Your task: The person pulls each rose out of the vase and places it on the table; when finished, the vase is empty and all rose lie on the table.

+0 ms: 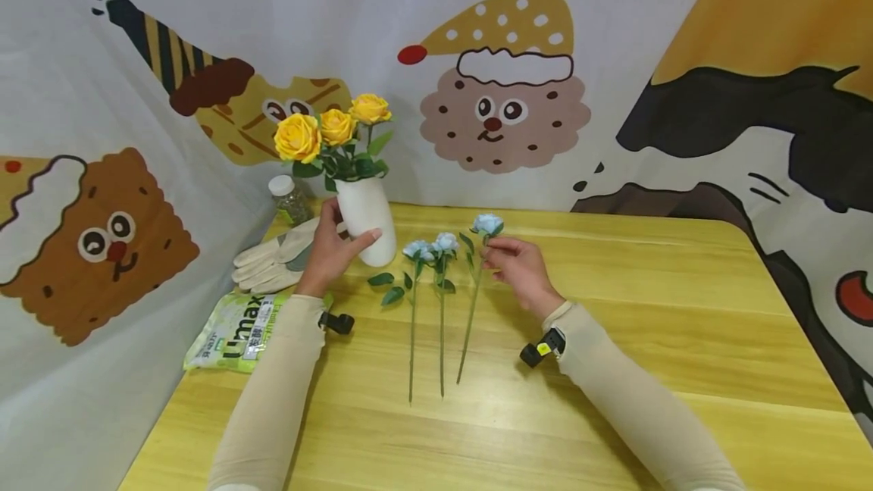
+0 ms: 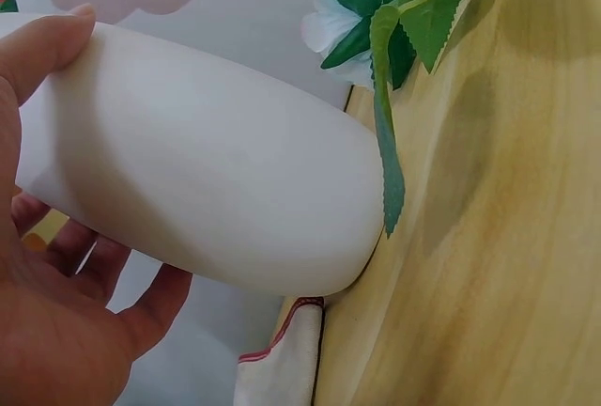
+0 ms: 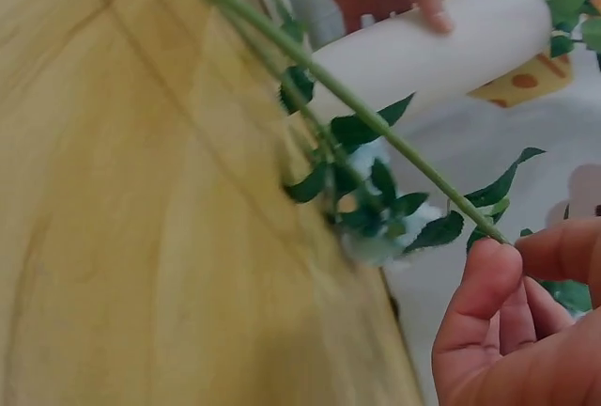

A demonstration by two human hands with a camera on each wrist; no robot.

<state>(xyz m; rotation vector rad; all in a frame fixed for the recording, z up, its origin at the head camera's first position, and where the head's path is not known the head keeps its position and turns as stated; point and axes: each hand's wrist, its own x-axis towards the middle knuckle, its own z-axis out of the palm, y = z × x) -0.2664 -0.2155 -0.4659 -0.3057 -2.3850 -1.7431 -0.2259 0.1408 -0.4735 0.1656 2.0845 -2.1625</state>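
My left hand [image 1: 329, 254] holds a white vase [image 1: 369, 218] round its side, thumb across the front. Three yellow roses [image 1: 337, 127] with green leaves stand in the vase. In the left wrist view, the vase's rounded base [image 2: 319, 227] shows close to the tabletop. Thumb and fingertips of my right hand [image 1: 521, 271] pinch the stem of a light blue artificial flower [image 1: 487, 224] just below its bloom. In the right wrist view, its green stem [image 3: 376, 124] runs from the fingertips. Two similar blue flowers [image 1: 442, 309] lie side by side between my hands, stems toward me.
White gloves [image 1: 269, 264] lie left of the vase, before a clear jar with a white lid [image 1: 289, 201]. A green and white Umax packet [image 1: 221, 332] sits near the table's left edge, partly behind my left forearm. A cartoon-printed cloth [image 1: 505, 188] hangs behind the wooden table [image 1: 655, 301].
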